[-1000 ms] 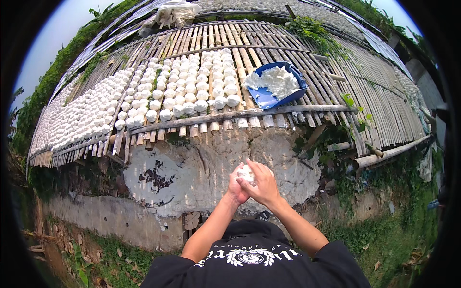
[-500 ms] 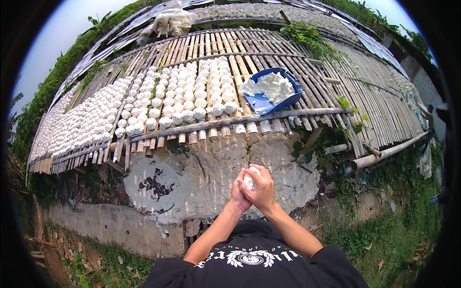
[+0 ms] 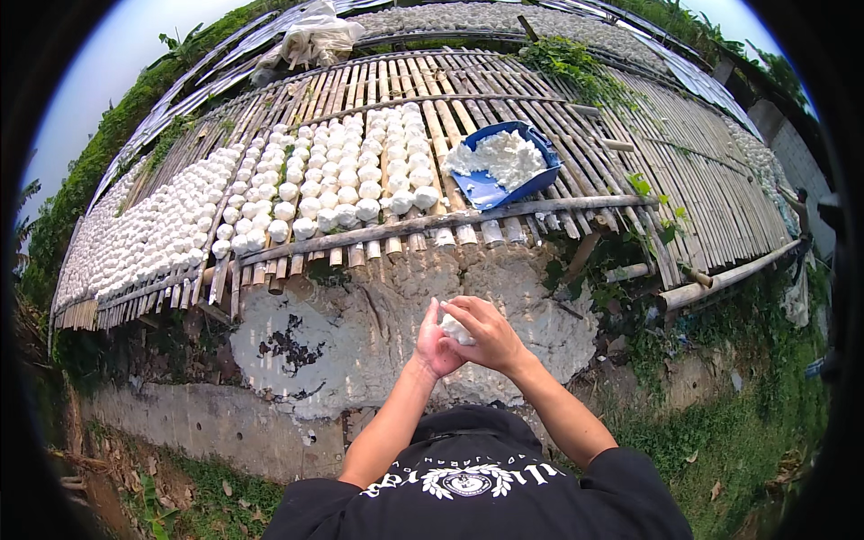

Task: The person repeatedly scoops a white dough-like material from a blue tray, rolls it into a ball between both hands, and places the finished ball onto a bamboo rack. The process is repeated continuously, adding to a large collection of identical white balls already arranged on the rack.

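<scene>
A lump of white, moist-looking material (image 3: 455, 328) is cupped between my two hands below the front edge of a bamboo rack (image 3: 630, 135). My left hand (image 3: 436, 346) curves under its left side, and my right hand (image 3: 486, 335) wraps over it from the right, fingers bent, so part of the lump is hidden. On the rack ahead, a blue plastic scoop-like container (image 3: 511, 193) holds a loose heap of the same white stuff (image 3: 504, 157). Left of it sit many rows of rounded white balls (image 3: 333, 171).
A cracked grey concrete patch (image 3: 549, 333) lies under the rack's edge, with a low concrete ledge (image 3: 207, 414) and grass (image 3: 720, 450) around it. Leafy vines (image 3: 567, 72) climb the rack, a pale plastic sheet (image 3: 310, 36) is bunched at the back, and bamboo poles (image 3: 729, 274) jut out at right.
Both hands have shifted while pressing round the lump: the grip tightened half a second ago and now looks looser, slightly lower and more to the left, with the lump showing between the fingers.
</scene>
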